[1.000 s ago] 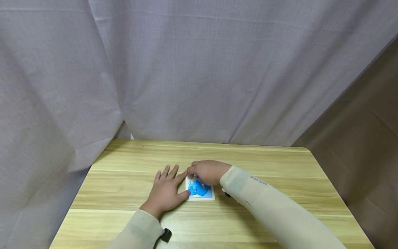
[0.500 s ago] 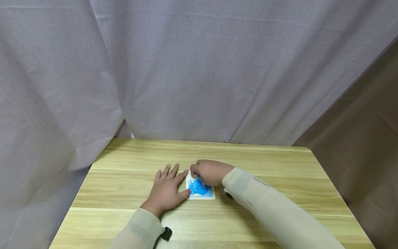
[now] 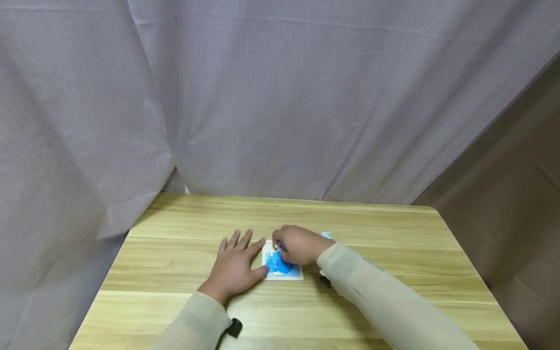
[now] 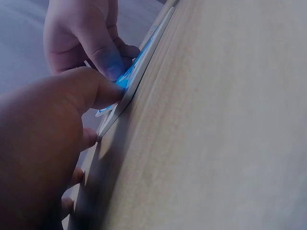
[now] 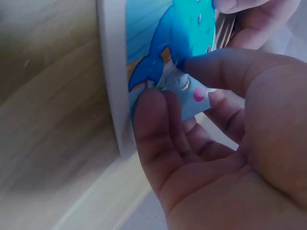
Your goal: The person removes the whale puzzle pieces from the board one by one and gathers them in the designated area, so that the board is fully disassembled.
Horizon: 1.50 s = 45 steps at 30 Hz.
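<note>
I see a pale-bordered jigsaw puzzle (image 3: pixel 285 273), bright-blue whale-like picture, flat on the wood-grain table (image 3: pixel 280 316); left hand (image 3: pixel 235 272) spread wide at its left edge, right hand (image 3: pixel 299 244) pinching a pale-blue, pink-spotted piece (image 5: pixel 193 101) at its far half

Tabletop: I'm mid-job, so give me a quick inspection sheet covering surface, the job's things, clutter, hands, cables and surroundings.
Surface: wood-grain table.
Job's things: white-rimmed puzzle board with a blue whale-like picture; pale piece with a pink spot in hand, whether seated can't be told; small blue-and-white item, probably another piece, just beyond the right sleeve, which may hide part of it.
Clutter: nothing seen.
Left hand: fingers spread, thumb on the board's left edge.
Right hand: pinches the pale piece at the board.
Cables: nothing seen.
Surroundings: grey curtain behind and at left; darker brown fabric at right.
</note>
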Tool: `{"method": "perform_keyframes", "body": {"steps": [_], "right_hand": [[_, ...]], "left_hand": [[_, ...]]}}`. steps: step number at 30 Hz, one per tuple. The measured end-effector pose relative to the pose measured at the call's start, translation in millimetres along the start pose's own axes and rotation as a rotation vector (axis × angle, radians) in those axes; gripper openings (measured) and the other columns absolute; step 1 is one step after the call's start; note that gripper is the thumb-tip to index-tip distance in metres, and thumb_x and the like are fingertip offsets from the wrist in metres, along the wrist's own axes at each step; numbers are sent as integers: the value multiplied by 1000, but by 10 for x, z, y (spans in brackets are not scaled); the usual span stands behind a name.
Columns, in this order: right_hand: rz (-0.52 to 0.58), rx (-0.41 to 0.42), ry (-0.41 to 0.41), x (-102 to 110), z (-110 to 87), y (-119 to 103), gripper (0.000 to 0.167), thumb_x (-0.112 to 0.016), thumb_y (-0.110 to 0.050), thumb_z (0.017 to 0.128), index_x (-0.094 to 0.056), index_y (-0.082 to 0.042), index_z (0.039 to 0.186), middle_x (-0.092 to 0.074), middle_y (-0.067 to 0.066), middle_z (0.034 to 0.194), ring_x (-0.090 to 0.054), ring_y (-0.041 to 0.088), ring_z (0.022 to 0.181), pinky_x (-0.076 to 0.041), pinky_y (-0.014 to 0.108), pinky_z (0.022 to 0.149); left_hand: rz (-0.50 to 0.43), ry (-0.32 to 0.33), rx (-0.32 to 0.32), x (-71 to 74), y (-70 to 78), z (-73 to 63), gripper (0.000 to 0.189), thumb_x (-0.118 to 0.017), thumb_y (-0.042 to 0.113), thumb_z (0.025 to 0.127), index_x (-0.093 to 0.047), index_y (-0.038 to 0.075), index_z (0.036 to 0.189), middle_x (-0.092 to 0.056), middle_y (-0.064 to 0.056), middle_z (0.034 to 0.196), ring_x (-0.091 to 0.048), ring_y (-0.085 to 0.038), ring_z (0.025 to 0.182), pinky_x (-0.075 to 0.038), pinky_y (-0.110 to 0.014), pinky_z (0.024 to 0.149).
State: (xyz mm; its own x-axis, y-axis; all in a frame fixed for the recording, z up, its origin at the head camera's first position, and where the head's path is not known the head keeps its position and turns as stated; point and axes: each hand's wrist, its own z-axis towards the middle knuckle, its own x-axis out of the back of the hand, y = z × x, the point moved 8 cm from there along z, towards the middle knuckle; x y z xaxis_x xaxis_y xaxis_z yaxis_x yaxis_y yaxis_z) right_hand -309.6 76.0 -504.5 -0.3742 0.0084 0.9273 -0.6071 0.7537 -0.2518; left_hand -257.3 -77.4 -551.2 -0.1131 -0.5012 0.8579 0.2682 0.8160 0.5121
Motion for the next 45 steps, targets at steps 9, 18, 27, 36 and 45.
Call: {"method": "perform_keyframes", "body": {"steps": [9, 18, 27, 36, 45], "right_hand": [[142, -53, 0, -31, 13, 101, 15, -75, -19, 109, -73, -20, 123, -71, -6, 112, -62, 14, 97, -58, 38, 97], [245, -76, 20, -23, 0, 215, 19, -84, -14, 102, -74, -22, 116, -70, -6, 101, -62, 15, 93, -54, 37, 91], [253, -63, 57, -34, -14, 242, 20, -81, -11, 102, -72, -22, 116, -69, -4, 102, -62, 14, 93, -53, 37, 91], [329, -85, 74, -21, -16, 289, 13, -76, -8, 103, -75, -21, 107, -68, -6, 88, -60, 10, 80, -53, 33, 80], [323, -50, 52, -20, -27, 212, 10, -73, -6, 99, -69, -16, 100, -60, -9, 80, -59, 10, 75, -51, 31, 75]], "left_hand": [[3, -15, 4, -17, -22, 1, 74, -71, 62, 102, -55, 33, 168, -34, -13, 184, -18, -49, 174, -13, -75, 137], [26, -25, 14, -23, -17, 32, 75, -67, 66, 102, -53, 37, 169, -31, -11, 186, -15, -47, 175, -10, -74, 138], [20, -28, 19, -20, -15, 35, 75, -68, 67, 101, -54, 37, 169, -31, -11, 186, -15, -46, 176, -10, -74, 139], [14, -43, 15, -24, -10, 27, 76, -67, 69, 101, -53, 38, 169, -30, -10, 186, -14, -46, 176, -9, -74, 139], [22, -38, 11, -20, -14, 17, 75, -67, 69, 102, -53, 38, 169, -30, -10, 186, -14, -46, 176, -10, -74, 139]]}}
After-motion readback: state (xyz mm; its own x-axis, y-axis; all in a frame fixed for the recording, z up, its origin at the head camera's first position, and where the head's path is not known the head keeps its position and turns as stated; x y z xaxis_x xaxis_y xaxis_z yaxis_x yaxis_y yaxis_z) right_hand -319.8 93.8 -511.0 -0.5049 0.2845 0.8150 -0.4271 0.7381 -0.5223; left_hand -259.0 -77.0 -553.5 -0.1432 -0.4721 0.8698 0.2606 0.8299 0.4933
